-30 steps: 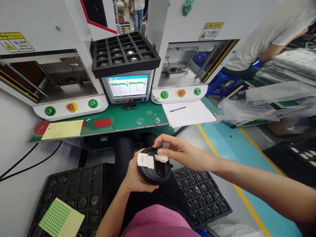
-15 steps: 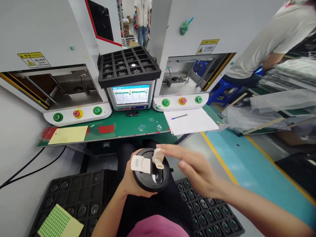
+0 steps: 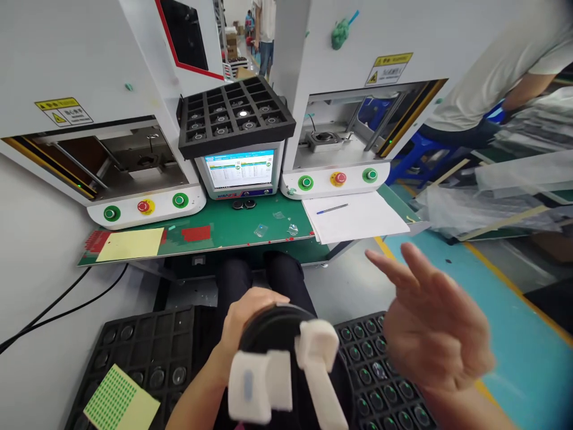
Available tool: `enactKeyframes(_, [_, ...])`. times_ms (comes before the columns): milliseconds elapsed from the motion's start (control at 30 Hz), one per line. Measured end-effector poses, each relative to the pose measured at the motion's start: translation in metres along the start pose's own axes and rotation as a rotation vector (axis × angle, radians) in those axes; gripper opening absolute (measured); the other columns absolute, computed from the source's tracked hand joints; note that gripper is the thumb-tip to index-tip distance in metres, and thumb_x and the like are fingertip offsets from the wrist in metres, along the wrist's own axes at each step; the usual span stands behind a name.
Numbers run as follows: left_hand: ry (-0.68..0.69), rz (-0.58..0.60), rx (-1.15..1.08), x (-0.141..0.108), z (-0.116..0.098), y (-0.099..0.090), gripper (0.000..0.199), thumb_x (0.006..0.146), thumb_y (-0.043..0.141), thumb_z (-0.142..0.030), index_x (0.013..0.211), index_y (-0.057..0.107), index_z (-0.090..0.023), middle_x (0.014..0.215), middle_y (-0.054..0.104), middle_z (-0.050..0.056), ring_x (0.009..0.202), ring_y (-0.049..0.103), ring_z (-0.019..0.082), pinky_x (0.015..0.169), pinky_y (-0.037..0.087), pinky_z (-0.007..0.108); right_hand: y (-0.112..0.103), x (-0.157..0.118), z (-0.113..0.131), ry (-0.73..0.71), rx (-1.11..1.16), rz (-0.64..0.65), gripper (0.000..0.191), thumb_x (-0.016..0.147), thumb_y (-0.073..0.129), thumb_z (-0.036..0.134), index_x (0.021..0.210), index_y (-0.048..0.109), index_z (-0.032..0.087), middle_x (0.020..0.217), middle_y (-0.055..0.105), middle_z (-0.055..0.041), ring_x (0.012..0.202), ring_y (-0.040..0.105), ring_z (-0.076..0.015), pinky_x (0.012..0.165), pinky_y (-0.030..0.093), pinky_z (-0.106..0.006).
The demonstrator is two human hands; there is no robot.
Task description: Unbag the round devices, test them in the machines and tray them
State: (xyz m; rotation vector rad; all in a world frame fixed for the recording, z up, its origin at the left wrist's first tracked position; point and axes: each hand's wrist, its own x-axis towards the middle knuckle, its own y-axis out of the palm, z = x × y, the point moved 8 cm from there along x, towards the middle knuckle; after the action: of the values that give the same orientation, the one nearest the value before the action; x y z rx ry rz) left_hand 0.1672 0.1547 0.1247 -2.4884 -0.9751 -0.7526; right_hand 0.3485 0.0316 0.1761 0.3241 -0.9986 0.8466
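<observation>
A black round container [image 3: 273, 325] with cream-white flip parts on its lid is held close to the camera, low in the middle. My left hand [image 3: 248, 316] wraps round its left and far side. One white piece [image 3: 259, 388] lies at the lid's left; another white piece [image 3: 320, 358] stands up at the right. Away to the right, my right hand [image 3: 434, 322] is raised, fingers spread, touching nothing. The container's lower part runs out of the frame.
Beyond my knees is a green bench [image 3: 233, 230] with paper, a pen and a screen [image 3: 242, 170] between two white machines. Black trays [image 3: 174, 334] flank my legs on both sides. A seated person [image 3: 483, 89] is at the right.
The container has come up closer to the camera and shows larger. My right hand has left the lid's white piece and moved right, its fingers spreading.
</observation>
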Motion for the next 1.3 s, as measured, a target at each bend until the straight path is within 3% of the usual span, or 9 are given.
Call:
enactKeyframes(33, [0.064, 0.047, -0.029, 0.005, -0.009, 0.001, 0.041, 0.097, 0.051, -0.026, 0.138, 0.05, -0.031, 0.12, 0.071, 0.007, 0.105, 0.069, 0.021, 0.088, 0.059, 0.036, -0.006, -0.014, -0.017, 0.082, -0.035, -0.09, 0.049, 0.101, 0.03, 0.025, 0.148, 0.04, 0.03, 0.151, 0.049, -0.001, 0.134, 0.053, -0.0253, 0.106, 0.05, -0.052])
enactKeyframes(100, [0.156, 0.107, -0.063, 0.01, -0.025, 0.003, 0.043, 0.1, 0.042, -0.021, 0.142, 0.047, -0.03, 0.126, 0.069, 0.008, 0.11, 0.067, 0.021, 0.092, 0.058, 0.038, -0.002, -0.05, -0.061, 0.31, -0.153, -0.123, 0.048, 0.1, 0.031, 0.024, 0.148, 0.038, 0.03, 0.14, 0.058, -0.0078, 0.121, 0.063, -0.0263, 0.101, 0.051, -0.056])
enactKeyframes(167, [0.145, 0.057, -0.054, 0.011, -0.032, 0.0, 0.043, 0.099, 0.044, -0.024, 0.141, 0.048, -0.032, 0.125, 0.069, 0.007, 0.111, 0.066, 0.022, 0.094, 0.057, 0.04, 0.015, -0.093, -0.104, 0.511, -0.319, -0.023, 0.045, 0.1, 0.036, 0.031, 0.145, 0.039, 0.025, 0.13, 0.064, -0.0132, 0.112, 0.068, -0.0269, 0.097, 0.053, -0.055])
enactKeyframes(233, [0.065, -0.047, -0.022, 0.01, -0.035, -0.002, 0.038, 0.097, 0.051, -0.032, 0.135, 0.053, -0.033, 0.119, 0.071, 0.006, 0.108, 0.066, 0.023, 0.094, 0.056, 0.042, 0.035, -0.132, -0.131, 0.583, -0.376, 0.043, 0.043, 0.097, 0.046, 0.039, 0.136, 0.048, 0.022, 0.123, 0.067, -0.0152, 0.108, 0.069, -0.03, 0.091, 0.057, -0.052])
enactKeyframes(333, [-0.02, -0.103, 0.021, 0.008, -0.039, 0.003, 0.033, 0.096, 0.051, -0.039, 0.126, 0.06, -0.03, 0.11, 0.073, 0.007, 0.102, 0.067, 0.023, 0.093, 0.055, 0.042, 0.064, -0.176, -0.15, 0.631, -0.409, 0.109, 0.038, 0.093, 0.053, 0.047, 0.124, 0.055, 0.026, 0.12, 0.067, -0.0153, 0.11, 0.067, -0.0331, 0.085, 0.059, -0.047])
enactKeyframes(433, [0.013, -0.157, 0.035, 0.009, -0.046, 0.003, 0.03, 0.097, 0.048, -0.036, 0.126, 0.058, -0.031, 0.108, 0.072, 0.005, 0.099, 0.067, 0.022, 0.091, 0.056, 0.04, 0.079, -0.203, -0.154, 0.676, -0.432, 0.133, 0.035, 0.097, 0.049, 0.046, 0.124, 0.055, 0.024, 0.129, 0.061, -0.0177, 0.116, 0.063, -0.033, 0.088, 0.056, -0.047])
enactKeyframes(600, [0.12, -0.189, 0.06, 0.009, -0.042, -0.004, 0.026, 0.097, 0.049, -0.038, 0.12, 0.06, -0.03, 0.104, 0.074, 0.004, 0.095, 0.069, 0.022, 0.086, 0.059, 0.038, 0.083, -0.221, -0.165, 0.73, -0.442, 0.136, 0.04, 0.098, 0.051, 0.043, 0.132, 0.051, 0.023, 0.137, 0.054, -0.0133, 0.12, 0.058, -0.0283, 0.098, 0.05, -0.048])
enactKeyframes(900, [0.251, -0.179, 0.049, 0.006, -0.046, -0.008, 0.025, 0.096, 0.05, -0.03, 0.121, 0.058, -0.032, 0.111, 0.073, 0.004, 0.099, 0.069, 0.022, 0.085, 0.06, 0.038, 0.082, -0.227, -0.169, 0.751, -0.438, 0.135, 0.039, 0.096, 0.057, 0.039, 0.131, 0.054, 0.021, 0.134, 0.055, -0.0106, 0.119, 0.057, -0.0271, 0.099, 0.049, -0.049])
enactKeyframes(1300, [0.202, -0.182, 0.037, 0.001, -0.041, -0.004, 0.024, 0.096, 0.051, -0.033, 0.119, 0.058, -0.033, 0.107, 0.075, 0.002, 0.095, 0.07, 0.022, 0.083, 0.06, 0.038, 0.082, -0.223, -0.166, 0.741, -0.414, 0.121, 0.037, 0.097, 0.055, 0.039, 0.13, 0.054, 0.023, 0.134, 0.055, -0.01, 0.117, 0.057, -0.0261, 0.097, 0.05, -0.046])
